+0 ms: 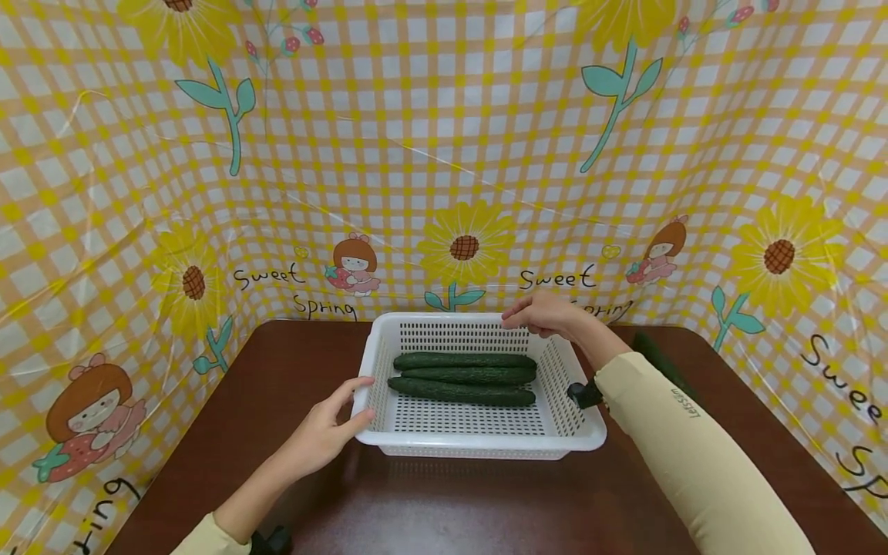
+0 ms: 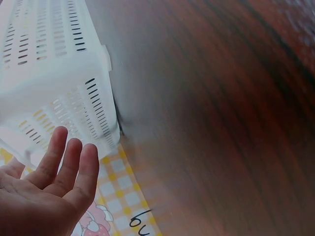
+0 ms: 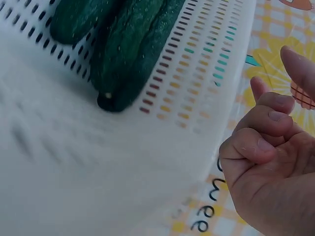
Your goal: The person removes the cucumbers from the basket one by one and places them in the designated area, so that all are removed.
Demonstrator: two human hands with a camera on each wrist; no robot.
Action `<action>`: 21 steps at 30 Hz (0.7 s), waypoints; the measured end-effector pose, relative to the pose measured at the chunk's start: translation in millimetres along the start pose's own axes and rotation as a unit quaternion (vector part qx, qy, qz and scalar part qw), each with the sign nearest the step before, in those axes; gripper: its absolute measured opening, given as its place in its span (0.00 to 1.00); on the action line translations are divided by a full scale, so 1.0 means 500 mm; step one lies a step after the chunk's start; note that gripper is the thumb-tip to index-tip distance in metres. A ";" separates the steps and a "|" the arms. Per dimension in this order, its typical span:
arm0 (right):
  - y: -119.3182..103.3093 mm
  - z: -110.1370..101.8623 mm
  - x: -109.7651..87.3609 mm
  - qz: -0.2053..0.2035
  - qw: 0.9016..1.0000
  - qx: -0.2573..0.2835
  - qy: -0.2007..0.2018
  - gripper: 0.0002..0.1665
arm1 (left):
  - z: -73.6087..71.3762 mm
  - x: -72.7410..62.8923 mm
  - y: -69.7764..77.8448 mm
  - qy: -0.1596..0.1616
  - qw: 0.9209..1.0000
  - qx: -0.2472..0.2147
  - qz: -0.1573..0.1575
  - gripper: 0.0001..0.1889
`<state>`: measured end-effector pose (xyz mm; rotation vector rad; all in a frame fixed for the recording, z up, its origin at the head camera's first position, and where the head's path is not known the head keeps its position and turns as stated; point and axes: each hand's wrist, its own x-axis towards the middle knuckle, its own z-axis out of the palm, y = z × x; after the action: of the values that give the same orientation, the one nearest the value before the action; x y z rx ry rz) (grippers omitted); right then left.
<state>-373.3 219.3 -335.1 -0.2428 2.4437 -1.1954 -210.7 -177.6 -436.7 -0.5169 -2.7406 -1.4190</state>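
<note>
A white plastic basket (image 1: 479, 441) with slotted walls holds three dark green cucumbers (image 1: 461, 391), lying side by side across it. My left hand (image 1: 322, 432) is at the basket's left rim, thumb and index finger spread over the edge. In the left wrist view the other fingers (image 2: 88, 162) extend loosely beside the outer wall. Over the back right part of the rim is my right hand (image 1: 548, 314), index finger pointing left. The right wrist view shows its other fingers (image 3: 256, 145) loosely curled, with nothing in them.
The basket stands on a dark brown table (image 1: 430, 509). Partly behind my right forearm, a dark green, long thing (image 1: 655, 354) lies on the table's right side. A checkered, flower-printed cloth (image 1: 451, 154) hangs round the back and both sides.
</note>
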 end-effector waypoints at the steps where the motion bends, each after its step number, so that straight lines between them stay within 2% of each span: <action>1: 0.000 0.004 0.006 -0.001 1.000 0.001 0.002 0.26 | -0.001 0.001 0.001 0.001 1.000 0.001 0.001 0.29; 10: 0.016 0.041 0.039 0.000 1.000 0.028 -0.010 0.24 | 0.002 -0.001 0.000 0.002 1.000 0.005 -0.002 0.28; 21: 0.038 0.085 0.059 0.015 0.999 0.009 -0.032 0.20 | 0.003 -0.002 0.001 0.010 1.000 0.007 0.004 0.29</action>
<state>-381.0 191.0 -382.0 -0.2347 2.3714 -1.1786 -209.5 -176.5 -437.1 -0.5081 -2.7278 -1.3942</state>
